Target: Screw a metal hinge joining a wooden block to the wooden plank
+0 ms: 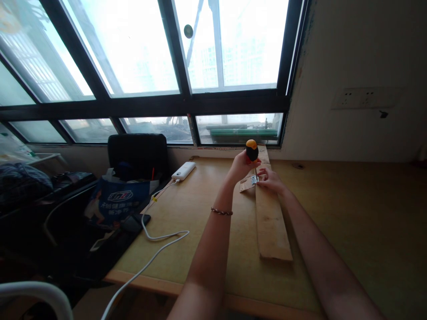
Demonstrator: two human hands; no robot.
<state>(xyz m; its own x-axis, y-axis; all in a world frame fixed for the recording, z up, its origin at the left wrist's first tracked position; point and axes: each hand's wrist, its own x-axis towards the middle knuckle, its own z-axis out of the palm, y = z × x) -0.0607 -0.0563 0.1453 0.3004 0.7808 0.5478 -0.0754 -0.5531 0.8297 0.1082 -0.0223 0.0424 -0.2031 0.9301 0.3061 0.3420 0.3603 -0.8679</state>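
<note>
My left hand (pixel 243 167) is closed around a screwdriver (pixel 252 151) with a black and orange handle. The screwdriver stands nearly upright, its shaft pointing down at a small metal hinge (pixel 254 179). That hinge lies along the left edge of a long wooden board (pixel 271 218), where a short wooden piece (pixel 246 185) meets it. My right hand (pixel 269 179) rests on the board, with its fingertips pinched at the hinge from the right. Whether those fingers hold a screw or only the hinge is too small to tell.
On the wooden table (pixel 207 213), a white power bank (pixel 183 171) lies to the left with a white cable (pixel 163 240) trailing to the front edge. A black chair (pixel 137 153) with a blue bag (pixel 115 200) stands left of the table. Windows and a wall socket (pixel 356 98) are behind.
</note>
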